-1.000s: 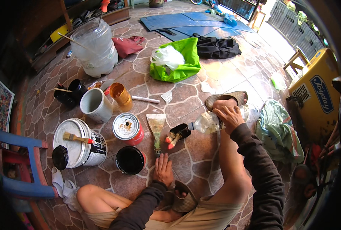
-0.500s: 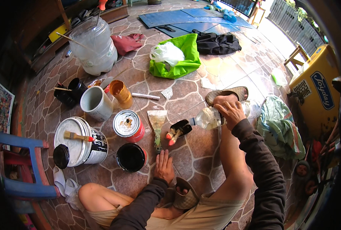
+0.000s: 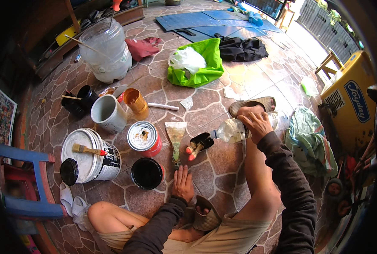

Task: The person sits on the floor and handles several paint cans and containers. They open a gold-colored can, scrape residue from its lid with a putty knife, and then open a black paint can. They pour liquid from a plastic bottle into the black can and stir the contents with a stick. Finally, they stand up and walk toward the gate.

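Note:
In my right hand (image 3: pixel 256 123) is a transparent plastic bottle (image 3: pixel 228 131), gripped around its middle and lying nearly level beside my raised leg. Its neck reaches the rim of a small black cup (image 3: pixel 204 139), which is tipped towards it. Brushes with red-tipped handles (image 3: pixel 192 151) stick out of that cup. My left hand (image 3: pixel 182 184) lies flat with fingers stretched out, close to the handle end of a paint scraper (image 3: pixel 176 137); whether it touches the handle I cannot tell. Left of that hand stands an open can of black paint (image 3: pixel 147 173).
A closed red-and-white can (image 3: pixel 143 136), a grey pail (image 3: pixel 108 113) and an orange-stained cup (image 3: pixel 136 103) stand at left. A paintbrush (image 3: pixel 88 149) rests on a white bucket (image 3: pixel 75 142). Further off are a large plastic container (image 3: pixel 108 55) and a green bag (image 3: pixel 211 63).
The whole view has shifted very slightly. Both hands, the bottle and the black cup keep almost the same places relative to each other.

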